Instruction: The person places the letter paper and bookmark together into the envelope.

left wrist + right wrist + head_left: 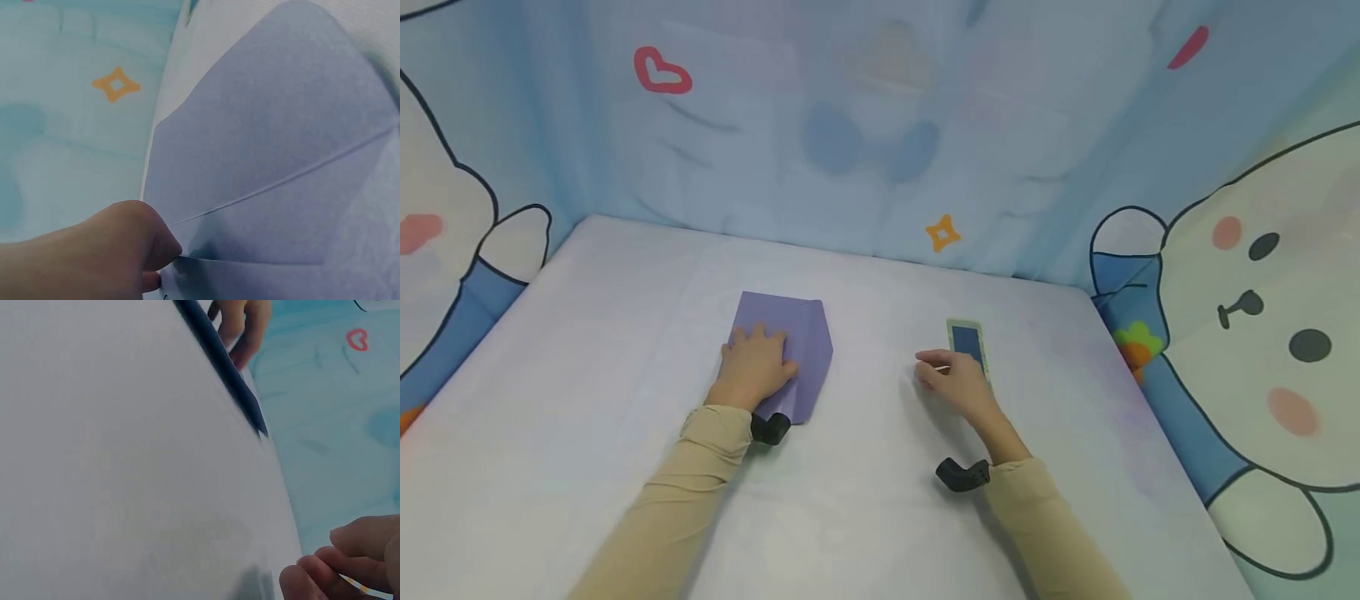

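Note:
A purple envelope (807,333) lies on the white table, left of centre in the head view. My left hand (752,365) rests on it with the fingers spread. In the left wrist view the envelope's flap (281,106) is unfolded, and the left thumb (134,234) is at the edge of the pocket. My right hand (957,385) hovers by a small card (967,337) with a dark blue middle and a pale green border. Its fingers are loosely bent, with a gap to the thumb and nothing held. The hand covers the card's near part.
The white table (865,517) meets a light blue patterned curtain (760,167) along its back edge. Cartoon figures are printed on the cloth at both sides. A black wrist camera (962,475) sticks out from the right sleeve, another (771,428) from the left.

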The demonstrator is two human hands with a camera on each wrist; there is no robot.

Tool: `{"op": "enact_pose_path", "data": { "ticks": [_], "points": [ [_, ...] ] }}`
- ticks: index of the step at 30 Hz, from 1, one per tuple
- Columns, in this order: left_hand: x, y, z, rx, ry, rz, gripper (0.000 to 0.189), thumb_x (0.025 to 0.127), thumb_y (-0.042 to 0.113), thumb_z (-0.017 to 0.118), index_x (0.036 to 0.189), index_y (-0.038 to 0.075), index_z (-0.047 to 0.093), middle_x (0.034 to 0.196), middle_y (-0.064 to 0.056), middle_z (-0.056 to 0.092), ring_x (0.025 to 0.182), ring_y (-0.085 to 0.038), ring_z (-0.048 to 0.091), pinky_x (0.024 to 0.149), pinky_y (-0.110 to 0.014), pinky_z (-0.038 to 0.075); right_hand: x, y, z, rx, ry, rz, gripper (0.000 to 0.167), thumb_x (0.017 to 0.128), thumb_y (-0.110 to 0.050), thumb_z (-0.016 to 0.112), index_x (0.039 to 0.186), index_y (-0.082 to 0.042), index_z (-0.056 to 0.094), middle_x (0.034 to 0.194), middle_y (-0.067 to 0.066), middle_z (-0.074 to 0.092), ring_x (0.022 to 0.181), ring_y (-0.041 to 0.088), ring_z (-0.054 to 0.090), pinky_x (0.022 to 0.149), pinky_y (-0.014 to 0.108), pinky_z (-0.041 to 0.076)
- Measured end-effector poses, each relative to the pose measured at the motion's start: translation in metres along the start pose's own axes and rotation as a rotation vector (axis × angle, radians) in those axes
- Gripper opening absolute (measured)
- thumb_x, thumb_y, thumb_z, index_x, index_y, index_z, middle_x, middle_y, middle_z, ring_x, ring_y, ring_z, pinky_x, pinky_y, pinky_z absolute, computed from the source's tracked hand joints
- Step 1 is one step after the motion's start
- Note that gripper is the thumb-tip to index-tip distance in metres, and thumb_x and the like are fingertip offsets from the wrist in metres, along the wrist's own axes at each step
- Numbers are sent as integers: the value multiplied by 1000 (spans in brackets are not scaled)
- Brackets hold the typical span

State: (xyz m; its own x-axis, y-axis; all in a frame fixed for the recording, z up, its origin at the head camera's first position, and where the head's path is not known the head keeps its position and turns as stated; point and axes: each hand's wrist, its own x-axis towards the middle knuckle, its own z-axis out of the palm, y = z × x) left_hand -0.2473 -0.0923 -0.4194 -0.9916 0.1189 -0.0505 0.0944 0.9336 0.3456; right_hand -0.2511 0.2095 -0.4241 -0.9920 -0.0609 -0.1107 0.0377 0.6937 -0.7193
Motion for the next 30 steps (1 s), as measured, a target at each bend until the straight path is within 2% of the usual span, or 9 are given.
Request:
{"op": "enact_pose_path", "data": {
  "ticks": [3, 6, 11, 14, 18, 24, 27, 30],
  "points": [
    [0, -4, -1, -7, -8, -7, 57, 86, 32, 53, 136, 5, 49, 138, -27, 42, 126, -54, 34, 94, -70, 33, 1, 16, -18, -135, 92, -21, 35, 93, -23, 55, 123, -7, 63, 112, 14, 68, 88, 22, 70, 71, 31, 54],
    [0, -9, -3, -17, -9, -18, 57, 86, 31, 52, 137, 5, 48, 139, -28, 40, 127, -55, 32, 94, -71, 33, 8, 29, -32, -173, 149, -12, 36, 93, -21, 56, 124, -3, 61, 113, 18, 67, 92, 28, 69, 75, 37, 54],
    [-2, -15, -2, -17, 2, -21, 56, 87, 31, 51, 136, 4, 48, 137, -30, 40, 127, -56, 32, 93, -70, 34, 25, 44, -44, -201, 225, 75, 41, 92, -20, 58, 128, 1, 57, 115, 21, 65, 101, 33, 66, 84, 44, 53],
    [-3, -17, 1, -12, 12, -20, 55, 87, 30, 51, 135, 3, 48, 136, -30, 41, 126, -55, 34, 92, -70, 35, 34, 48, -47, -231, 244, 123, 46, 92, -22, 59, 130, 3, 54, 117, 22, 64, 104, 35, 64, 87, 45, 51],
    [-6, -18, 5, -13, 20, -24, 54, 86, 30, 52, 133, 3, 49, 135, -30, 42, 124, -55, 36, 91, -70, 36, 42, 46, -49, -281, 207, 159, 57, 91, -26, 59, 135, 7, 46, 122, 25, 60, 108, 38, 60, 91, 48, 48],
    [-6, -20, 9, -11, 23, -29, 55, 85, 29, 52, 133, 2, 50, 133, -30, 43, 122, -54, 38, 91, -69, 36, 52, 37, -48, -341, 72, 221, 74, 90, -34, 60, 142, 10, 32, 137, 31, 45, 126, 45, 43, 104, 52, 37],
    [-5, -20, 10, -5, 27, -32, 55, 85, 29, 52, 133, 3, 50, 133, -29, 44, 122, -54, 38, 91, -69, 37, 56, 32, -45, -373, 23, 256, 79, 88, -37, 63, 143, 9, 30, 143, 32, 36, 132, 47, 34, 108, 54, 32],
    [-4, -20, 11, -2, 31, -33, 55, 85, 29, 52, 133, 3, 51, 133, -29, 44, 123, -53, 38, 91, -68, 37, 59, 29, -39, -408, 11, 273, 81, 87, -38, 65, 144, 7, 30, 144, 34, 31, 132, 48, 32, 106, 55, 33]
  ]
}}
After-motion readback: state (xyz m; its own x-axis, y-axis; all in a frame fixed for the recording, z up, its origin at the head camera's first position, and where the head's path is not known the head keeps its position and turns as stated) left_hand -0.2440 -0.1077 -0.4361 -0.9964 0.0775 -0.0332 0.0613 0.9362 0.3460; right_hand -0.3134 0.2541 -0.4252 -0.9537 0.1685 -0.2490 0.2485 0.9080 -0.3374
